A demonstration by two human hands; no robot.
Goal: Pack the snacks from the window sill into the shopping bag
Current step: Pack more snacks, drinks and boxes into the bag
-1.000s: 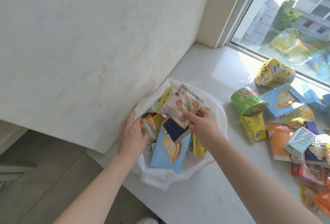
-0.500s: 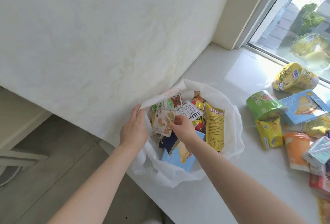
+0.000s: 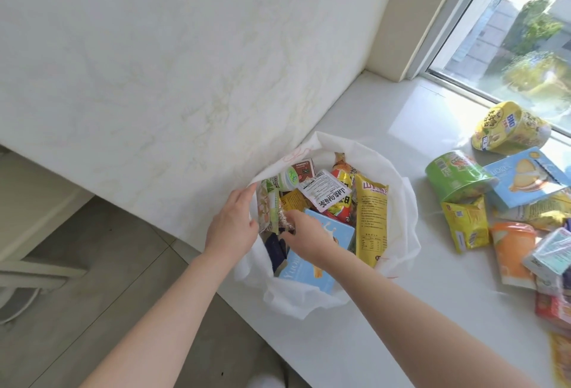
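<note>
Head cam: right hand [image 3: 309, 233] has pushed the packet [image 3: 280, 217] down into the shopping bag [image 3: 403, 202], grip unclear; left hand [image 3: 231, 227] pinches its rim; more snacks [image 3: 463, 223] wait.

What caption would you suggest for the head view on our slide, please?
Left hand holds the bag open while the right hand reaches among packed snacks; more wait on the sill.

A marbled white wall [image 3: 185, 63] rises beyond the fingers [image 3: 242, 202]; window [image 3: 509, 32] far right, grey floor tiles [image 3: 108, 264] left.
</note>
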